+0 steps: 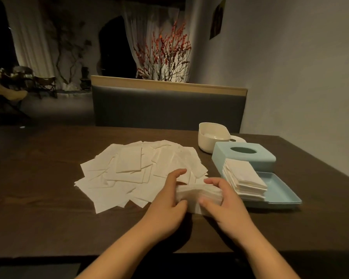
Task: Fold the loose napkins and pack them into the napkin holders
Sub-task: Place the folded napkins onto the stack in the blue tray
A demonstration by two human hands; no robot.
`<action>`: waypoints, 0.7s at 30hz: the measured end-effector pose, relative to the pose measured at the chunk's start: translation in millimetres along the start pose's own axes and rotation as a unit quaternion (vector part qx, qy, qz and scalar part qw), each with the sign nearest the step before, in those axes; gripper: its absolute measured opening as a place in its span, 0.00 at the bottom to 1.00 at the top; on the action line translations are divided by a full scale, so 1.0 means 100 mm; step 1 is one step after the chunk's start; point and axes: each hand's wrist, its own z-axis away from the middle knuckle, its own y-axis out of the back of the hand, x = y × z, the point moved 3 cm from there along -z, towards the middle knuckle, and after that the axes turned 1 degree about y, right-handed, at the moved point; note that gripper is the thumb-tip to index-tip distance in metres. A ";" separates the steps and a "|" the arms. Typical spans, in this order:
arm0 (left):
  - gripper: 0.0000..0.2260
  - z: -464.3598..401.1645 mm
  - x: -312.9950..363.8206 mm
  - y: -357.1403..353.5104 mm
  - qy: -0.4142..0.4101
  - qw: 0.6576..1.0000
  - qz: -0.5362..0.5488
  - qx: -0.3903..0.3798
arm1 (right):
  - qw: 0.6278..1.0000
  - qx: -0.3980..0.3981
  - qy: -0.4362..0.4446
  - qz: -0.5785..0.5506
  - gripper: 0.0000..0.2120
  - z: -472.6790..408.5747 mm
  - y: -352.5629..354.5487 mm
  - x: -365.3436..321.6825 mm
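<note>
Loose white napkins (133, 174) lie spread in a wide pile on the dark wooden table (38, 178). In front of that pile, my left hand (169, 202) and my right hand (224, 200) grip a stack of folded napkins (197, 195) from either side, thumbs near me and fingers curled over the far edge. To the right, a light blue holder base tray (280, 192) carries another stack of folded napkins (244, 178). The blue holder lid (244, 156) with an oval slot stands behind it.
A white oval holder (212, 137) stands open at the back right, with a white lid (238, 139) partly hidden behind it. A grey bench back (165, 107) runs along the table's far side. A wall closes the right side.
</note>
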 end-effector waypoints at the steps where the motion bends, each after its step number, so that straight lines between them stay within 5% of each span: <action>1: 0.32 0.00 0.00 0.00 -0.003 1.000 0.010 0.006 | 1.000 0.005 0.000 -0.012 0.18 0.00 0.01 0.02; 7: 0.36 0.00 0.06 -0.02 -0.019 0.999 0.034 -0.034 | 0.998 -0.054 -0.011 0.001 0.25 -0.01 -0.02 0.04; 13: 0.36 0.01 -0.01 0.04 -0.020 1.000 -0.001 -0.010 | 1.000 -0.022 0.013 0.000 0.21 0.03 0.05 0.03; 21: 0.23 -0.01 -0.09 0.17 -0.001 1.000 -0.006 0.028 | 0.999 -0.005 0.015 -0.039 0.19 0.02 0.13 0.01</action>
